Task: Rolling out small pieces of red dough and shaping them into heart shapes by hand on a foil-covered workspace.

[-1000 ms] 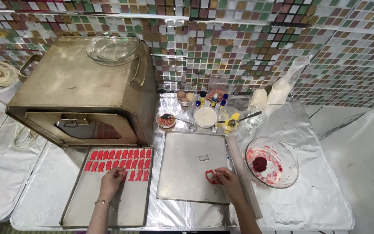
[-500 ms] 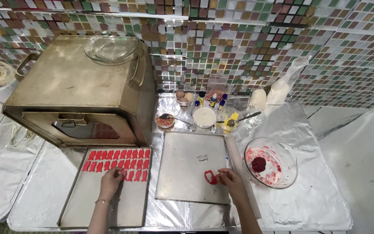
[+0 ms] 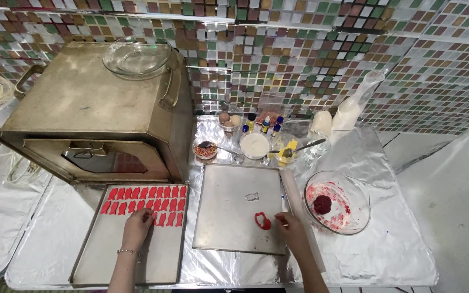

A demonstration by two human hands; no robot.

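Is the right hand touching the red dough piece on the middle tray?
Cannot tell. In the head view the right hand has its fingertips right beside the red dough piece on the tray, but the picture is too small to show contact or a gap.

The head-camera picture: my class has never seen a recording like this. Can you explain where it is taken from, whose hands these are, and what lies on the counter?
The camera sits on a person's head and looks down at a foil-covered counter. Both bare hands are that person's. The left hand rests on a tray by rows of red cut-out shapes. The right hand touches a metal sheet beside a red dough scrap and a small cutter. Nearby stand a metal oven, a glass bowl with red dough, and small bowls of ingredients. Neither hand clearly grips anything.
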